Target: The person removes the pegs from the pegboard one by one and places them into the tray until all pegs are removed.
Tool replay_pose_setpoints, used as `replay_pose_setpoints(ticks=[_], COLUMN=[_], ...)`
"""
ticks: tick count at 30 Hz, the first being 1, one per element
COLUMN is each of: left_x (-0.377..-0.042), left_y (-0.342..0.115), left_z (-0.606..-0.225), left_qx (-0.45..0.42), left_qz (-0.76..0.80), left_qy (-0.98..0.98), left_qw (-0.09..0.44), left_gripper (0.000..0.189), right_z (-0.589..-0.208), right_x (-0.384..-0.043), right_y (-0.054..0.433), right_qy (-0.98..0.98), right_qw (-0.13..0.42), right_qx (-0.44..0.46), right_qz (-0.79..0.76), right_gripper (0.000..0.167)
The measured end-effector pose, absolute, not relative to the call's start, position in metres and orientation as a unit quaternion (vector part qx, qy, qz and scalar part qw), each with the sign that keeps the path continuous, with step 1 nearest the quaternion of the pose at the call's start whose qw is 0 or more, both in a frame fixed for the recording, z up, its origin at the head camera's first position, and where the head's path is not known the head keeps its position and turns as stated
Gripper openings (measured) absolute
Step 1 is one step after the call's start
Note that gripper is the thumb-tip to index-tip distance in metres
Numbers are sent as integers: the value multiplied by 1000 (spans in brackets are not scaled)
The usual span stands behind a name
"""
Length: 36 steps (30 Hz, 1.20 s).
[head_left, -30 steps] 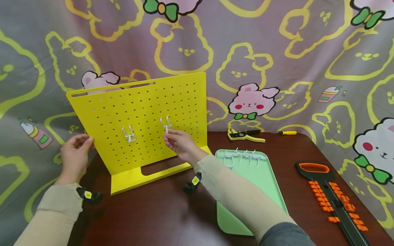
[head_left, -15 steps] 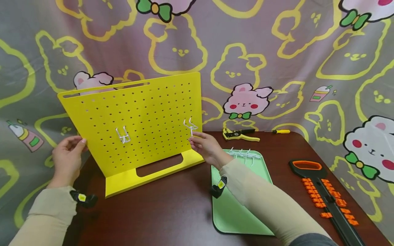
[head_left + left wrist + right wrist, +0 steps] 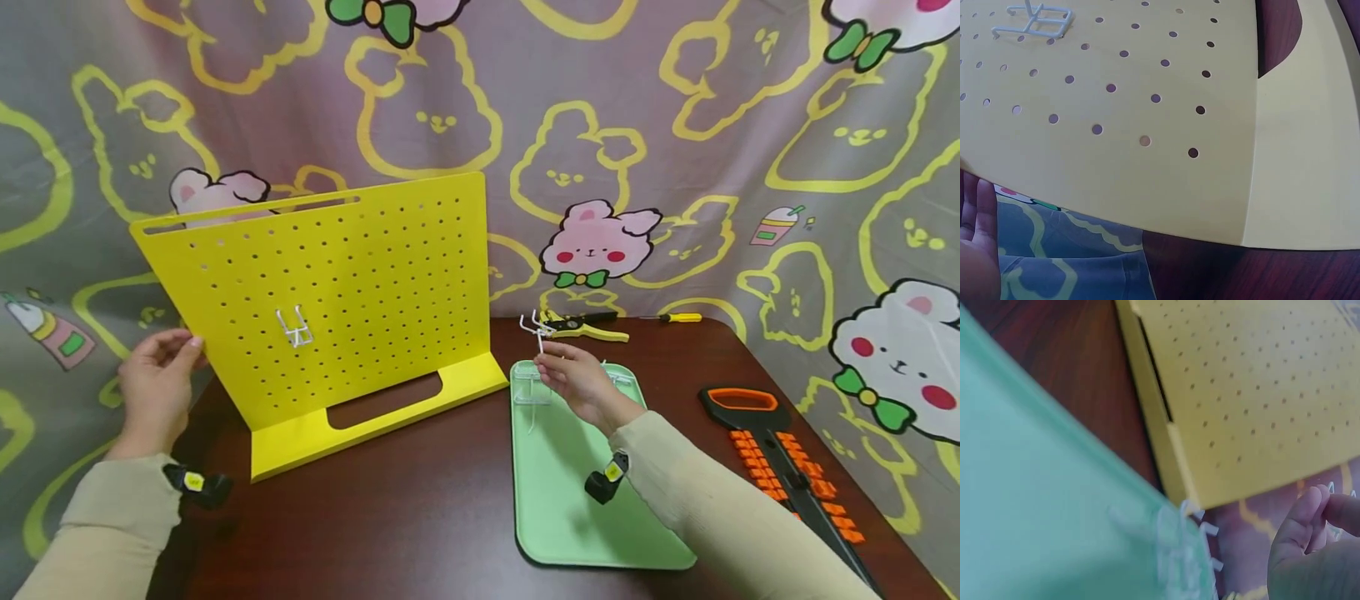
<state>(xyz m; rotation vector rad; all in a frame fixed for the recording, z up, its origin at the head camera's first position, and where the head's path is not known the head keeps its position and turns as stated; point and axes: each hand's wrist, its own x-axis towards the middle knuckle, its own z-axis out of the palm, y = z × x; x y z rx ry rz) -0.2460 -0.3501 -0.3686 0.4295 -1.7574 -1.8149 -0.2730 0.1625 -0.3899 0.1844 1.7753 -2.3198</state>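
A yellow pegboard [image 3: 360,275] stands upright on its slotted base at the left of the head view. My left hand [image 3: 156,382] grips its left edge, thumb at the front and fingers partly behind. One white wire pegboard hook [image 3: 295,327] hangs on the board's front, also in the left wrist view. Between thumb and fingertips, my right hand [image 3: 588,385] pinches another white pegboard hook [image 3: 536,327], prongs up, over the far end of the green tray [image 3: 600,525]. Several white hooks [image 3: 532,393] lie at that end of the tray, partly hidden by the hand.
Behind the tray lie yellow-handled wire strippers [image 3: 585,327] and a yellow screwdriver [image 3: 678,317]. A black holder with orange clips [image 3: 772,450] is at the right of the brown table [image 3: 405,517]. A patterned curtain [image 3: 435,75] hangs behind everything.
My right hand has carried the pinched hook rightward, from in front of the pegboard to above the tray. The left hand keeps its grip on the board's edge, and the head view has shifted slightly.
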Motion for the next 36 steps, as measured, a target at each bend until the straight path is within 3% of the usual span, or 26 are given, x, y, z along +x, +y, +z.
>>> replay_pose_setpoints(ticks=[15, 26, 36], left_x=[-245, -243, -247], left_y=[-348, -346, -347], left_z=[-367, -366, -369], left_qx=[161, 165, 161], left_qz=[-675, -686, -699], left_qy=[-662, -650, -630], left_qw=[284, 282, 296], left_gripper=[15, 15, 17], right_z=[-435, -454, -459], right_x=[-239, -232, -232], right_y=[212, 203, 198], right_qy=[661, 679, 725], right_qw=[128, 79, 99], right_qx=[84, 129, 104], right_qz=[-734, -718, -674], right_gripper=[46, 37, 29])
